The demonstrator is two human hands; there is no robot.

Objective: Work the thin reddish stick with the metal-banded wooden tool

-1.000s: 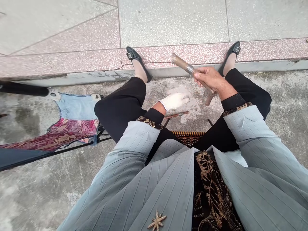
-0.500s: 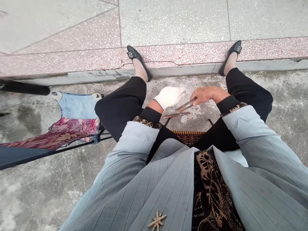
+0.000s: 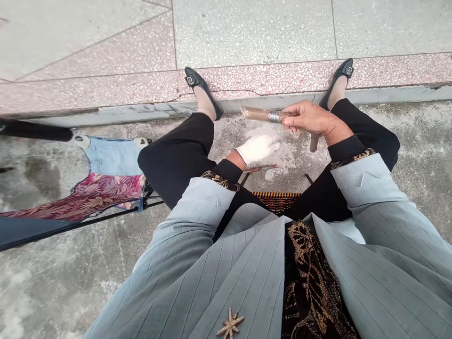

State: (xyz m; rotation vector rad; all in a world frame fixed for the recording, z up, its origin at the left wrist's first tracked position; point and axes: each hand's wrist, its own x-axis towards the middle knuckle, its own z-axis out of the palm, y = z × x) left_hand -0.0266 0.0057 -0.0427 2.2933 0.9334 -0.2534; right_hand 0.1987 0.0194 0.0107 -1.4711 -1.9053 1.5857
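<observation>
Brown cylindrical rod banded with silver wire (image 3: pixel 263 114) sits in my bare right hand (image 3: pixel 307 118), held level above the grey concrete ground (image 3: pixel 416 141) with its free end pointing left. My right fingers (image 3: pixel 291 121) wrap round it. Just below, my white-gloved left hand (image 3: pixel 258 148) hangs empty, its fingers (image 3: pixel 273 146) pressed together. A slim reddish-brown rod (image 3: pixel 260 168) lies on the concrete, nearer me than that glove.

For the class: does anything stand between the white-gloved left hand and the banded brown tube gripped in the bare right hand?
Nothing visible does. In this view the white-gloved left hand sits just below the banded brown tube in the bare right hand, with no object between them.
</observation>
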